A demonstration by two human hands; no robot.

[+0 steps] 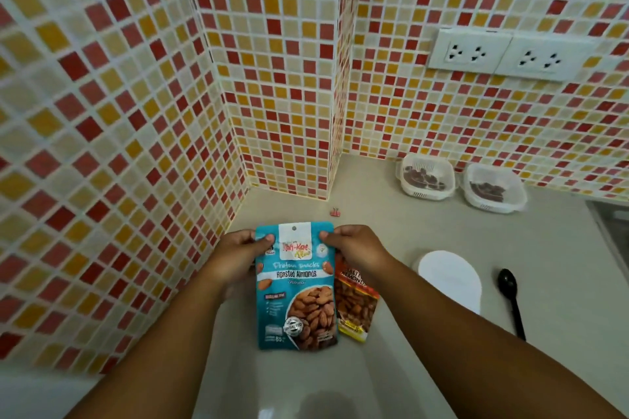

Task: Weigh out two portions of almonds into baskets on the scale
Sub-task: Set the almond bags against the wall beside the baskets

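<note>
Blue pouch (296,286) upright in front of me, held above the counter (425,231): glossy flat plastic, teal, white header panel with a round hang hole, "Roasted Almonds" printed on a white band, a photo of brown almonds filling the lower half. My left hand (238,248) pinches its top left corner, thumb on the front face, fingers curled behind. My right hand (357,245) pinches the top right corner the same way. Just behind the pouch's right edge, partly hidden, an orange pouch (355,306), also glossy, with almonds pictured; cannot tell whether my right hand grips it too. Beyond, a small pink clip (335,212) lies on the matte beige counter. To the right, a white scale (452,279), smooth oval top, and just beside it a black plastic spoon (510,296), bowl away from me. Further back by the wall, two white slotted baskets (425,177) (493,192), rounded squares, each holding dark nuts. Wall (119,112): small square mosaic tiles, red, yellow, cream. Twin white sockets (507,54) upper right.
</note>
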